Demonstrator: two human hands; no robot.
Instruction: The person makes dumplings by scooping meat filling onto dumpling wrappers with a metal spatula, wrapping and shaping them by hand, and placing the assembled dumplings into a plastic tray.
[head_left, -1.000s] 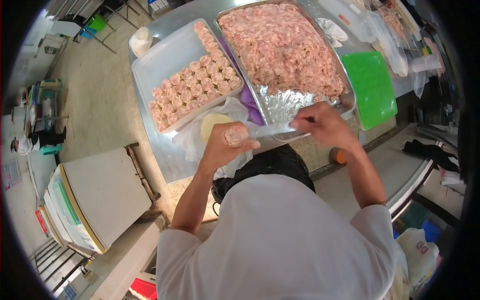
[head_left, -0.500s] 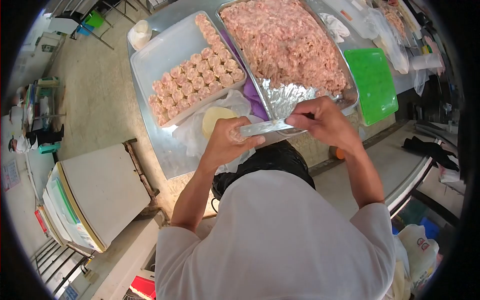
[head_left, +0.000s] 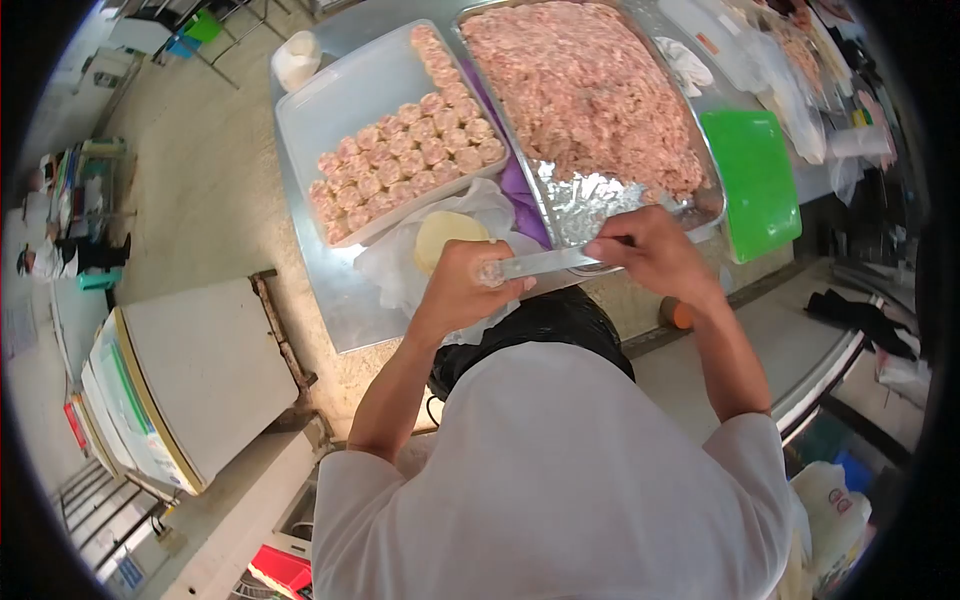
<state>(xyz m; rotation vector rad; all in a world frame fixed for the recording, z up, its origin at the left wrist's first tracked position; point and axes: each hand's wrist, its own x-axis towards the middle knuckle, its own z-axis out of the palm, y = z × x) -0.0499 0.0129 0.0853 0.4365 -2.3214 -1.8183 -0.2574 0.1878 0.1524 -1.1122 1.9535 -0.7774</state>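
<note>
My left hand is closed around a small dumpling, its pinkish filling showing at the top of the curled fingers. In my right hand is a flat metal spatula, and its blade tip rests against the filling. Just beyond my left hand, round yellow wrappers lie on a crumpled plastic bag. Rows of open-topped dumplings fill part of a translucent plastic box. Beside it, a large metal tray holds a mound of minced meat.
A purple cloth lies between box and tray. To the right is a green lid, with a white cloth and plastic bags behind it. A white container stands at the table's far left corner.
The view has shifted slightly, so the table and its contents sit further right. Both hands keep their grips, and the spatula tip stays at the dumpling, its blade a little more tilted.
</note>
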